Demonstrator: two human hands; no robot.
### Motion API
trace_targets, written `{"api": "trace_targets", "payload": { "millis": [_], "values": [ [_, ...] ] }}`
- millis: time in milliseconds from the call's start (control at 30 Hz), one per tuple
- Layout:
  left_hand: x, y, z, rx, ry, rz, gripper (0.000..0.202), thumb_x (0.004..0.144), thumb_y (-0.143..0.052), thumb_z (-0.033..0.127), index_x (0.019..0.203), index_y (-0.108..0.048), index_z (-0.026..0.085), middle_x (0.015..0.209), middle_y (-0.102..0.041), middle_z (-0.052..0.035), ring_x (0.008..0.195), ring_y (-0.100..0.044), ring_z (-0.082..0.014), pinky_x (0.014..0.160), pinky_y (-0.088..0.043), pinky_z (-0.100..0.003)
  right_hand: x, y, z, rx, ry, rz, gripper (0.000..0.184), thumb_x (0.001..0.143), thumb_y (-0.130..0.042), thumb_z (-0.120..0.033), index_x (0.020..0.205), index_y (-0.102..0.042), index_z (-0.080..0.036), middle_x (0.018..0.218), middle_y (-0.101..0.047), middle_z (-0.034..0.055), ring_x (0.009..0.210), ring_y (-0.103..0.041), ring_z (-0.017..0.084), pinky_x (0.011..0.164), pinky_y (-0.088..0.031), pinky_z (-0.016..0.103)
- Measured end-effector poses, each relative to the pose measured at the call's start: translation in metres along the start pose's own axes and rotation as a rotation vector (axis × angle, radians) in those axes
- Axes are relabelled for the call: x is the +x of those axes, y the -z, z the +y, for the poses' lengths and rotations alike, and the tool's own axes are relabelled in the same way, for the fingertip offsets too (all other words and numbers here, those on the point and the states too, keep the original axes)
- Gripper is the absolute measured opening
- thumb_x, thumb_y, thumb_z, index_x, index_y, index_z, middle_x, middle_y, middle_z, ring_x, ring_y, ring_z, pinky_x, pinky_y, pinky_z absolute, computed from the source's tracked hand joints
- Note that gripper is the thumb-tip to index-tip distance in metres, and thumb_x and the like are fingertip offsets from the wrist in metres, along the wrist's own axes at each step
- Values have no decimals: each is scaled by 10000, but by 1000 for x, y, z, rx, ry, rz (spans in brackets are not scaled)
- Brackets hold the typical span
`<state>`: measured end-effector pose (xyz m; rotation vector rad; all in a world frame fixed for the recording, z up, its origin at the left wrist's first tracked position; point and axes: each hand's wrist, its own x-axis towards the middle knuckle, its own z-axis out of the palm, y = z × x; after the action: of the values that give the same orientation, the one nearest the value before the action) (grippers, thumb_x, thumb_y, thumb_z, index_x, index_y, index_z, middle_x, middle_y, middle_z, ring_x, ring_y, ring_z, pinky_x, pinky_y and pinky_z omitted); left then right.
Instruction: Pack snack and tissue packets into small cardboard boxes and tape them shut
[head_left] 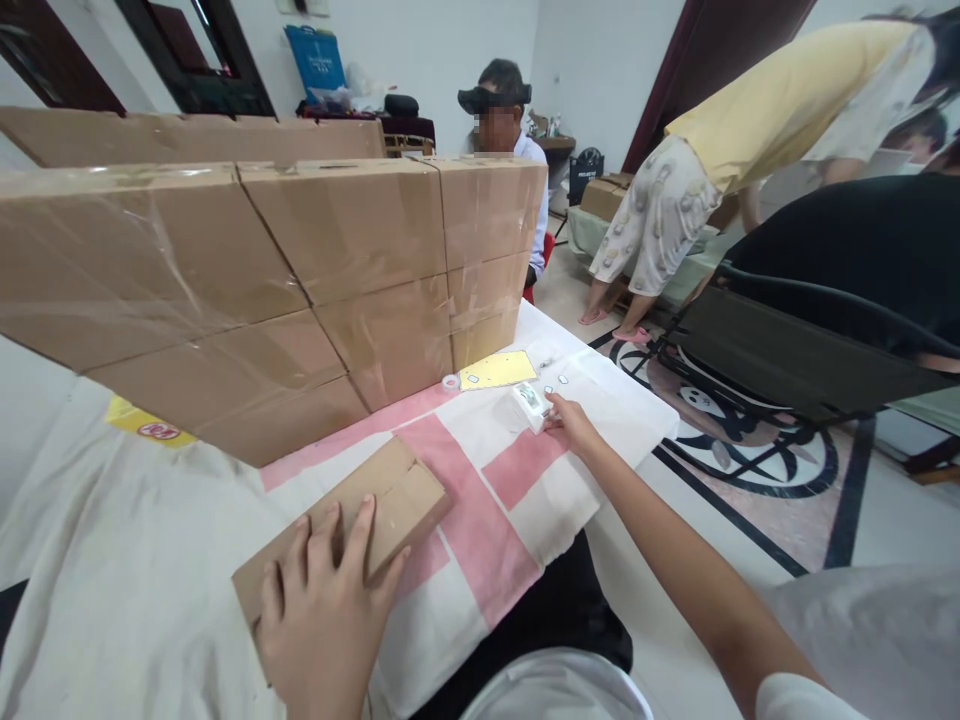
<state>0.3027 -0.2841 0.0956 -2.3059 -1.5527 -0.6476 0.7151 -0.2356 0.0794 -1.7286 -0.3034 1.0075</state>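
Right hand (573,422): grip narrow, thumb and fingers closed on the right-hand edge of a small white pack (531,406) with a printed, greenish patch on its upper face. Pack sits at the far part of the cloth-covered desk (615,395), just beside a yellow sheet (499,370); whether it touches the surface cannot be told.

Left hand (324,590): grip wide, fingers spread across the top face of a flat cardboard box (401,485), thumb toward its near long edge. Box lies on the desk, set obliquely, nearer the wearer than the pack and well apart from it.

Also on the desk: a small ring-shaped roll (450,383) at the left end of the yellow sheet, close to the base of a stack of cartons (390,330). Stack bears clear glossy tape and stands along the far left side. A few small white pieces (562,380) lie near the pack. The cloth shows pink blocks on white.

Surroundings: a person in headgear (495,98) sits behind the stack; a person in a yellow top (795,100) bends forward at right, near a dark chair (810,340).
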Motion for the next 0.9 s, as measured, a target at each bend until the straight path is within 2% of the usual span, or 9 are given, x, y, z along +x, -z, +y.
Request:
{"api": "trace_targets", "payload": {
  "millis": [133, 300, 433, 600, 800, 900],
  "values": [
    [-1, 1, 2, 28, -19, 9, 703, 917, -638, 565, 1542, -470, 290, 1460, -587, -189, 1382, -515, -444, 1097, -411, -618, 0, -1, 14, 99, 96, -5, 412, 811, -728, -473, 601, -474, -226, 565, -560, 8, 575, -581, 144, 569, -531, 235],
    [-1, 3, 7, 27, -31, 16, 666, 923, -632, 544, 1518, -508, 272, 1464, -584, -190, 1394, -502, -446, 1117, -387, -626, 12, 3, 18, 159, 106, -72, 388, 779, -760, -421, 594, -479, -227, 546, -545, -1, 576, -577, 138, 609, -563, 243],
    [-1, 4, 9, 17, -26, 12, 653, 918, -640, 545, 1502, -527, 276, 1463, -585, -187, 1404, -495, -439, 1124, -381, -618, 25, 14, 12, 136, 67, -189, 291, 730, -807, -283, 640, -539, -212, 562, -573, 4, 563, -589, 141, 593, -574, 259],
    [0, 5, 8, 31, -29, 30, 624, 910, -653, 558, 1458, -572, 270, 1443, -603, -182, 1386, -518, -432, 1118, -395, -599, 37, 27, 7, 96, 49, -363, 250, 636, -800, -129, 610, -561, -197, 579, -620, 35, 610, -638, 173, 665, -585, 288],
    [3, 6, 10, 51, -17, 14, 629, 910, -657, 561, 1457, -566, 265, 1434, -608, -183, 1400, -512, -418, 1119, -404, -573, 47, 34, 15, 100, 78, -467, 327, 627, -761, -170, 495, -466, -219, 591, -643, 52, 654, -635, 181, 755, -570, 326],
    [4, 7, 11, 59, -9, 6, 629, 906, -659, 567, 1446, -572, 257, 1437, -606, -183, 1401, -513, -416, 1115, -414, -562, 46, 37, 22, 121, 133, -497, 283, 638, -767, -209, 508, -517, -211, 644, -674, 55, 718, -647, 192, 808, -546, 335]
  ]
}}
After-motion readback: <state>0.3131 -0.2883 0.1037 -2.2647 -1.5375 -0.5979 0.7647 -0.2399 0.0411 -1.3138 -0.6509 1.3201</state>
